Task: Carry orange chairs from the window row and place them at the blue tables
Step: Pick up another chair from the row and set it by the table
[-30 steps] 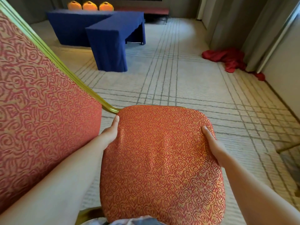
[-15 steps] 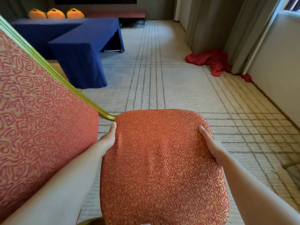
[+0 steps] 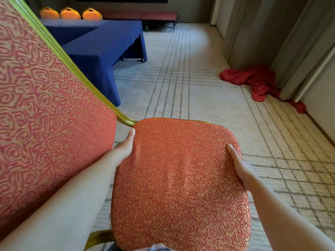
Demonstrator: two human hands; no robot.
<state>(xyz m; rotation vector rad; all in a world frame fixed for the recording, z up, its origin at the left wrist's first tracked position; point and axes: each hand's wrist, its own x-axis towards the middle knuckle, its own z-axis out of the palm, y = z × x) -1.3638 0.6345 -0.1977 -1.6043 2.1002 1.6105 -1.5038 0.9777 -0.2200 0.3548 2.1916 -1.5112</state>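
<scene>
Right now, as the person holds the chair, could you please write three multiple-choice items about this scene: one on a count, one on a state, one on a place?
1. How many orange chair backs show behind the blue tables?
A. one
B. three
C. five

2. How do the left hand and the right hand meet the seat of the carried chair?
A. each grips one side edge
B. both hang free of it
C. both lie flat on its middle

3. Where does the red cloth lie?
A. on the blue tables
B. on the seat
C. on the carpet by the curtains

Answers:
1 B: three rounded orange tops stand in a row beyond the tables.
2 A: a thumb rests on top at each side edge.
3 C: it is heaped on the floor at the foot of the curtains.
</scene>
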